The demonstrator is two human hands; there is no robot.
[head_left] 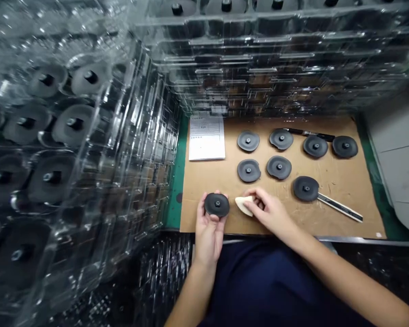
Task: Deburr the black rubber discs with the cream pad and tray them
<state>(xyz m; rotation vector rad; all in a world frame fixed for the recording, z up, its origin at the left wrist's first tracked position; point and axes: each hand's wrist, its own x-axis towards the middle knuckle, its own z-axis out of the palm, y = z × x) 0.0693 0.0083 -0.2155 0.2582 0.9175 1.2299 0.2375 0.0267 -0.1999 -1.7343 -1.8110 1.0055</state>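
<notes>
My left hand (pixel 207 231) holds a round black rubber-like disc (pixel 217 205) with a small central hub, its fingers under the rim. My right hand (pixel 266 211) pinches a cream-coloured pad (pixel 243 205) close to that disc's right edge. Whether the pad touches the disc I cannot tell. Several similar black discs, such as one (pixel 248 170) near my hands, lie on a brown cardboard sheet (pixel 341 181). A black-and-white strip (pixel 341 207) lies against the disc (pixel 306 188) nearest my right hand.
Stacked clear plastic trays (pixel 88 136) holding black discs wall the left side, and more (pixel 276 50) rise behind the cardboard. A printed paper sheet (pixel 206 137) lies at the cardboard's back left. A green mat (pixel 173 200) shows beneath, and a dark pen-like tool (pixel 310 134) lies at the back.
</notes>
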